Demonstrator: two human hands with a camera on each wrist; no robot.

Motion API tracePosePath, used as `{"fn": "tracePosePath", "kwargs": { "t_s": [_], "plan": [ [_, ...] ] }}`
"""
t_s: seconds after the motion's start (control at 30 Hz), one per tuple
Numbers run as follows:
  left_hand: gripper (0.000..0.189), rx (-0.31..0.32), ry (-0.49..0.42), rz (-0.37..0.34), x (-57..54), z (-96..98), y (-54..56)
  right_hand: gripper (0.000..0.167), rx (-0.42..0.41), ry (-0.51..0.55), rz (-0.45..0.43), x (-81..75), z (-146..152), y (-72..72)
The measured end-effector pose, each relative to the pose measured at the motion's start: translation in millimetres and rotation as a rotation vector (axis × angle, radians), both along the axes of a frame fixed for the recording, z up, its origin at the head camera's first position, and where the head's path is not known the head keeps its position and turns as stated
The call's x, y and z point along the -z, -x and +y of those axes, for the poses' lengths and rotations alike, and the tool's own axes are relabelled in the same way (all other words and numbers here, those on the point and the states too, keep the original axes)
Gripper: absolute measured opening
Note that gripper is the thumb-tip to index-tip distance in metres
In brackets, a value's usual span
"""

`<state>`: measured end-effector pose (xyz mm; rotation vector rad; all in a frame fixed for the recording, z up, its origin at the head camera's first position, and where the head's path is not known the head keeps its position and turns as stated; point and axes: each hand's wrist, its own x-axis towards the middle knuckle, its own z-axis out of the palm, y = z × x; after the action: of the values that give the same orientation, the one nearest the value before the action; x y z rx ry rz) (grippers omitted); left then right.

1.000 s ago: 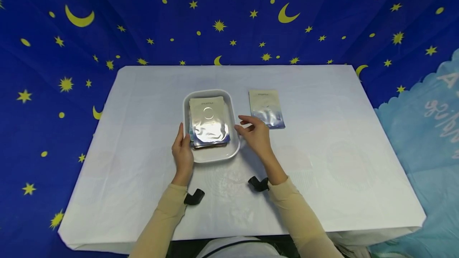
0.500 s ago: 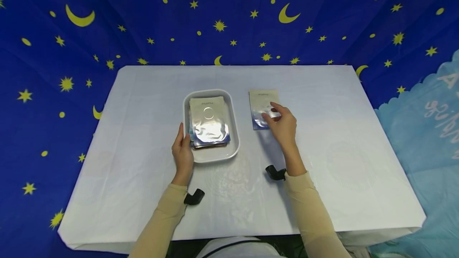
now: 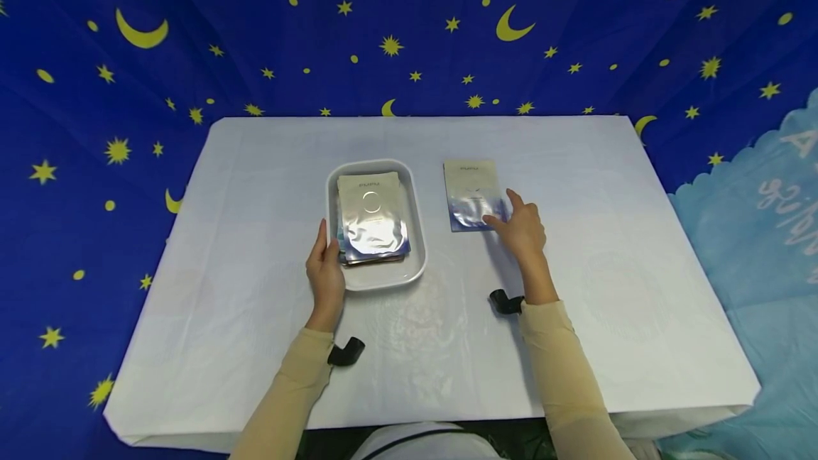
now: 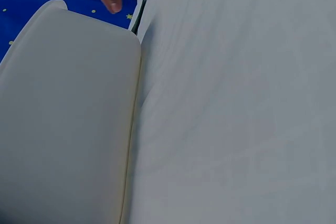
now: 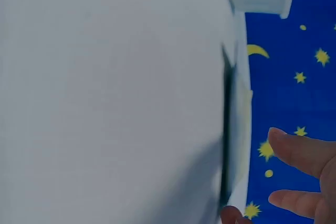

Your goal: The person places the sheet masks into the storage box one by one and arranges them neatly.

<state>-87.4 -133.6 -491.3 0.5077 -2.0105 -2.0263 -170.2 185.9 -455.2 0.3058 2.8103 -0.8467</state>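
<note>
A white tray (image 3: 386, 279) stands left of centre on the table, holding a stack of silver-and-blue face mask sachets (image 3: 371, 215). My left hand (image 3: 327, 277) grips its near-left rim, the fingers along the outside and the thumb at the rim. Its outer wall (image 4: 68, 119) fills much of the left wrist view. More face mask sachets (image 3: 471, 187) lie on the table to the tray's right, slightly fanned. Over their lower right edge my right hand (image 3: 525, 233) spreads its thumb and fingers. The right wrist view shows those fingers (image 5: 299, 150) apart, with nothing between them.
A white cloth covers the table (image 3: 607, 247). Blue fabric (image 3: 422, 27) with yellow stars and moons hangs behind it, and a light blue cloth (image 3: 754, 247) hangs at the right. Black wrist pieces (image 3: 347, 352) stick out from both sleeves.
My right hand has moved right from the tray's edge, across the loose sachets to their right side, and its fingers have spread. The left hand and tray have stayed put.
</note>
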Motion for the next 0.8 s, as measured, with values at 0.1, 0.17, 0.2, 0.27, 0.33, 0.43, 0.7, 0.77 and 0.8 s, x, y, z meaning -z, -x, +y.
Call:
{"fn": "tracePosePath", "kwargs": {
  "t_s": [0.1,0.17,0.2,0.27,0.33,0.43,0.7,0.77,0.8],
  "plan": [
    [0.049,-0.002,0.011,0.003,2.4,0.5,-0.9,0.080,-0.002,-0.011,-0.008,5.6,2.6,1.4],
    [0.049,0.003,0.008,0.008,-1.3,1.4,-2.1,0.078,-0.008,-0.014,0.006,9.1,4.0,2.6],
    [0.049,0.002,0.009,0.009,-1.4,1.6,-2.2,0.078,-0.011,-0.013,0.014,10.5,4.5,3.2],
    [0.049,0.002,0.010,0.009,-2.2,1.9,-2.5,0.076,-0.006,-0.006,0.034,14.0,5.8,4.8],
    [0.049,0.002,0.014,0.008,-2.3,2.2,-2.5,0.073,0.006,-0.001,0.062,18.0,7.5,7.2],
    [0.049,-0.002,0.021,0.009,2.2,1.5,-1.7,0.067,0.048,0.019,0.100,23.7,10.0,10.5],
    [0.048,-0.011,0.024,0.013,2.0,1.4,-0.2,0.045,0.153,0.073,0.060,23.3,11.1,12.8],
    [0.048,-0.010,0.025,0.008,1.4,1.5,-0.4,0.036,0.153,0.051,0.067,22.9,10.7,12.2],
    [0.048,-0.009,0.025,0.005,1.0,1.6,-0.5,0.032,0.157,0.043,0.076,23.3,10.5,12.0]
  ]
}}
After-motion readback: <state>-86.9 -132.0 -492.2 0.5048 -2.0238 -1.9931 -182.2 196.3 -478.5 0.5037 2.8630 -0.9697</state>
